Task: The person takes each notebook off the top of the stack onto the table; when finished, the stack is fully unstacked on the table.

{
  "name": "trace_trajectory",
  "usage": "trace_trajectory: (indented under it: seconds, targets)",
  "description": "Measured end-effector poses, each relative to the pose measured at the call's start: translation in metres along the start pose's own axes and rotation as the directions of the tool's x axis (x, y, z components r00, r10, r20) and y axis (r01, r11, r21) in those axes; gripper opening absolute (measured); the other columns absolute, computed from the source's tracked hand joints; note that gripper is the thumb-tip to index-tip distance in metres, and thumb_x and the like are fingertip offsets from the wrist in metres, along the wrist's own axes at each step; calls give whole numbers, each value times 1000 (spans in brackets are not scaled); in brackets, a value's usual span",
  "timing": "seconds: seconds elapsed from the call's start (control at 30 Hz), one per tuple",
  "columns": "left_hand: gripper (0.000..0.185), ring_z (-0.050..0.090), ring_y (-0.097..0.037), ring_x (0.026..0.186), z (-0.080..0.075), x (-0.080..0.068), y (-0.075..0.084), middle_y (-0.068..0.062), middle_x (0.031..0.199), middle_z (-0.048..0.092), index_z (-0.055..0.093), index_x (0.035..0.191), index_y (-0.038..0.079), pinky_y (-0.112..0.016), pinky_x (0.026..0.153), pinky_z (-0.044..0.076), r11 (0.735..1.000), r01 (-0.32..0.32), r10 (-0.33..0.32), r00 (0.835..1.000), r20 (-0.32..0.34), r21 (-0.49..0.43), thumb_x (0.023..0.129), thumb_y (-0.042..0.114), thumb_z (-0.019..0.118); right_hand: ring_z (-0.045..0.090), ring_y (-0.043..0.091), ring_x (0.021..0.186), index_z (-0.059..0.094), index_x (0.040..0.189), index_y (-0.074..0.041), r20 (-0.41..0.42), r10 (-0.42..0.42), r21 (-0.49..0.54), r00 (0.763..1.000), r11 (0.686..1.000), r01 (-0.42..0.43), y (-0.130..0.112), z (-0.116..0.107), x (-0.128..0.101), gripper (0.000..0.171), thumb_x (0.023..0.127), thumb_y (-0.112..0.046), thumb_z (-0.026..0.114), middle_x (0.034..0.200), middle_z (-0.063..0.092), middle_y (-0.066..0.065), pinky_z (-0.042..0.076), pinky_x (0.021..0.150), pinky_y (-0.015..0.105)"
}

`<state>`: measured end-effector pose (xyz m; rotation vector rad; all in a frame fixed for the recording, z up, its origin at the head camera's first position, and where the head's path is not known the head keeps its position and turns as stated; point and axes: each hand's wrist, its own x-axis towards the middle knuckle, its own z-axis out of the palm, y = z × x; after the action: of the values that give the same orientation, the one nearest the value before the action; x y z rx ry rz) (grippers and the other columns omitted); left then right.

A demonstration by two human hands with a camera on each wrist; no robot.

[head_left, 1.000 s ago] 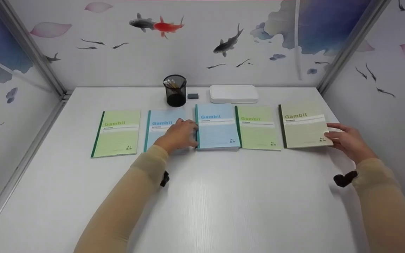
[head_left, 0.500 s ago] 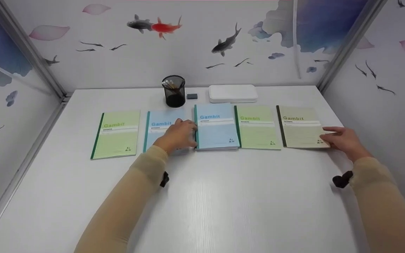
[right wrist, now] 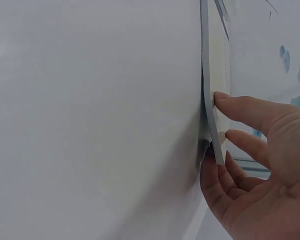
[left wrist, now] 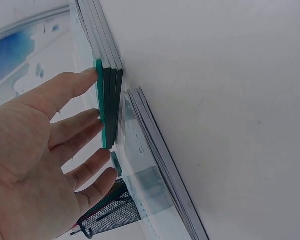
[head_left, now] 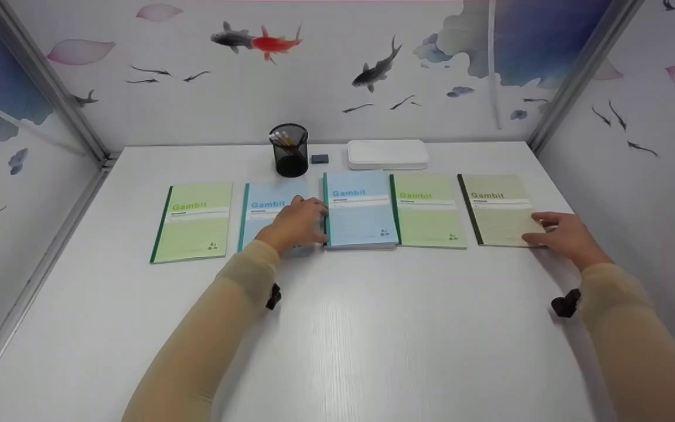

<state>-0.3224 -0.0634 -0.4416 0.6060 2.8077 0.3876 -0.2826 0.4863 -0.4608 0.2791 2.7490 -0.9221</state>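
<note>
The olive notebook (head_left: 498, 210) is sitting at the right end of a row of five across the middle of the tabletop (head_left: 337, 328), closest to the right edge. In the head view, the right hand (head_left: 560, 235) is pinching its near right corner — thumb under, fingers lying on the cover. The left hand (head_left: 295, 225) is resting flat with straight fingers against the spine side of the stack of blue notebooks (head_left: 360, 211), partly covering the single blue notebook (head_left: 267, 214) next to it. A green notebook (head_left: 428, 212) is lying between the stack and the olive one, and another green notebook (head_left: 193, 221) is closing off the left end. Toward the back edge, a black mesh pen cup (head_left: 289, 150), a small dark eraser (head_left: 319, 159) and a white case (head_left: 388, 155) are sitting in a line.

Left wrist view: the left hand (left wrist: 35, 165) is open, fingertips touching the teal spines of the stack (left wrist: 109, 107) — the pen cup (left wrist: 112, 216) is showing below the fingers.

Right wrist view: the right hand (right wrist: 252, 172) is gripping the olive notebook (right wrist: 212, 110) by its corner, the corner lifting slightly off the tabletop (right wrist: 90, 120).
</note>
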Motion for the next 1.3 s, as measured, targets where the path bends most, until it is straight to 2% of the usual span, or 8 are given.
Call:
trace_trajectory:
  seconds: [0.17,0.33,0.43,0.57,0.67,0.77,1.0,1.3]
  targets:
    - [64,42,-30,136,1,0,1,-4,157,48,57,146,11,-47,114,42,1000,18,-18,1000,16,-21,91,37,79,42,45,127,33,157,5,23,8,-65,1000,998,-6,-2,1,1,86,94,-39,74,152,38,35,46,99,49]
    - [66,42,-28,135,-2,1,3,-3,156,48,56,147,12,-46,115,41,998,40,-40,999,21,-41,90,37,80,45,41,121,36,156,4,30,12,-64,999,998,-10,-4,-2,2,82,95,-37,73,152,39,32,46,89,38]
    - [66,42,-28,134,-2,1,3,-2,155,49,56,147,13,-45,115,41,998,47,-46,999,24,-50,90,37,80,46,42,122,39,155,4,9,6,-56,1000,998,-5,-6,-2,2,78,95,-33,73,153,40,32,45,86,35]
    - [67,41,-28,135,-1,1,2,-3,155,48,56,147,14,-45,116,41,998,47,-45,999,29,-52,90,38,80,46,45,126,44,153,1,-55,-29,-48,998,999,26,-15,7,3,74,93,-27,77,153,41,31,49,88,40]
    - [67,41,-28,136,-1,0,1,-3,156,48,56,148,14,-46,116,41,998,42,-41,999,24,-46,90,38,80,47,45,129,49,151,-3,-75,-69,-10,995,998,69,-31,21,3,70,92,-27,78,152,45,28,49,92,44]
    - [67,42,-28,136,-1,0,2,-3,156,48,56,147,13,-46,115,42,999,36,-36,999,17,-40,90,38,80,51,41,129,53,149,-7,-62,-110,45,992,993,113,-53,37,2,63,94,-28,76,150,50,23,49,93,39]
    - [66,43,-28,133,0,1,3,-3,156,48,56,147,12,-46,112,44,997,40,-39,999,17,-61,90,37,80,61,30,117,61,142,-9,-34,-230,118,973,965,233,-106,74,-1,49,98,-28,72,138,62,17,54,75,20]
    - [68,43,-26,130,-3,0,2,-2,153,49,55,147,14,-44,114,43,991,78,-76,997,24,-108,89,36,82,66,24,108,64,138,-13,36,-257,284,966,929,236,-164,125,8,40,99,-23,70,131,65,11,58,84,27]
